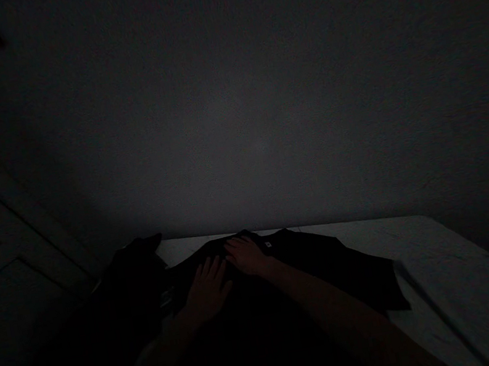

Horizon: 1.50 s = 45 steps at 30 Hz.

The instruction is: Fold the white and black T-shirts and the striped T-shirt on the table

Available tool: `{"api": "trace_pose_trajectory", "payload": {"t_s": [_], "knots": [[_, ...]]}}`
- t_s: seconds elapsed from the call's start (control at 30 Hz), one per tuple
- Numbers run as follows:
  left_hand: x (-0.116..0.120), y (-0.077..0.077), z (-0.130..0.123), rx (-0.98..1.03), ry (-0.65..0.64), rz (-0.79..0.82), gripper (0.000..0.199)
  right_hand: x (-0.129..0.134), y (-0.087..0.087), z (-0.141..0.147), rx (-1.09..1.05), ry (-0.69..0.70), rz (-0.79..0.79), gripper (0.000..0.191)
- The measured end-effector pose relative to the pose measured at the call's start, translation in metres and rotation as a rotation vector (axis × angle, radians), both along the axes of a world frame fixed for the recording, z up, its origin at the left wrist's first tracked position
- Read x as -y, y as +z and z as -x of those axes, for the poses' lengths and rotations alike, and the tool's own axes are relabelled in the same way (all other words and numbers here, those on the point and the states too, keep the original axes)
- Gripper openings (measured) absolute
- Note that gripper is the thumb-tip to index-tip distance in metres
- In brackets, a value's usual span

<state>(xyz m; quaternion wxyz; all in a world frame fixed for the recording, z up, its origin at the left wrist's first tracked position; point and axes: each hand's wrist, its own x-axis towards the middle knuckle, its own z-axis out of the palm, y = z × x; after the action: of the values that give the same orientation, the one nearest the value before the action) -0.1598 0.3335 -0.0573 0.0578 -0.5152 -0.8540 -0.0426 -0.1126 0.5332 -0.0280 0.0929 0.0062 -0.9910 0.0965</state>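
Note:
A black short-sleeved shirt (269,329) lies spread on a white table, its collar toward the wall and a small pale label at the neck. My left hand (208,289) rests on the shirt's left shoulder area, palm down with fingers spread. Just right of it and a little farther away, my right hand (246,254) lies flat on the cloth near the collar, fingers stretched toward the left. Neither hand grips anything that I can see. The picture is very dark, so folds in the shirt are hidden.
The white table (454,260) meets a grey wall (251,113). Dark cloth (119,304) is heaped at the left. A long thin bar (439,310) lies on the right side. A panelled door (1,273) stands at far left, with a framed item above.

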Motion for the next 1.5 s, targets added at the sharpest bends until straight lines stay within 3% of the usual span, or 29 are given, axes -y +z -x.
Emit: {"api": "trace_pose_trajectory", "payload": {"t_s": [0.13,0.27,0.37,0.47,0.53,0.6,0.73,0.87,1.1,1.17,1.27,1.33,1.5], "knots": [[-0.009,0.001,0.005,-0.001,0.052,0.03,0.061,0.003,-0.003,-0.027,-0.001,-0.02,0.057,0.053],[-0.04,0.013,0.0,-0.033,0.008,-0.081,0.061,-0.017,0.007,-0.09,-0.07,-0.123,0.087,0.049],[-0.061,0.015,-0.009,0.047,0.019,0.002,0.066,-0.062,0.015,-0.161,-0.053,-0.318,0.04,0.046],[-0.082,0.019,-0.018,0.011,0.06,0.025,0.061,-0.121,0.018,-0.23,-0.004,-0.664,-0.006,0.044],[-0.1,0.024,-0.025,-0.053,0.003,-0.059,0.058,-0.152,0.016,-0.262,0.068,-0.825,-0.033,0.043],[-0.12,0.028,-0.031,-0.072,-0.063,-0.095,0.057,-0.171,0.014,-0.28,0.144,-0.884,-0.051,0.04],[-0.145,0.023,-0.036,0.006,0.012,0.014,0.062,-0.184,0.019,-0.29,0.247,-0.893,-0.076,0.025],[-0.15,0.016,-0.031,0.023,0.081,0.044,0.067,-0.192,0.029,-0.299,0.232,-0.974,-0.033,0.024],[-0.169,0.027,-0.039,-0.051,0.23,0.057,0.066,-0.201,0.036,-0.314,0.203,-0.947,0.115,0.022],[-0.184,0.03,-0.052,-0.138,0.167,-0.021,0.061,-0.204,0.035,-0.315,0.212,-0.917,0.141,0.024],[-0.212,0.031,-0.08,-0.155,-0.126,-0.077,0.058,-0.208,0.032,-0.313,0.194,-0.906,0.153,0.025],[-0.229,0.03,-0.095,-0.078,-0.232,-0.029,0.058,-0.209,0.03,-0.31,0.134,-0.935,0.163,0.023],[-0.254,0.023,-0.105,0.021,-0.172,0.073,0.065,-0.204,0.022,-0.303,-0.074,-1.028,0.26,0.024]]}}
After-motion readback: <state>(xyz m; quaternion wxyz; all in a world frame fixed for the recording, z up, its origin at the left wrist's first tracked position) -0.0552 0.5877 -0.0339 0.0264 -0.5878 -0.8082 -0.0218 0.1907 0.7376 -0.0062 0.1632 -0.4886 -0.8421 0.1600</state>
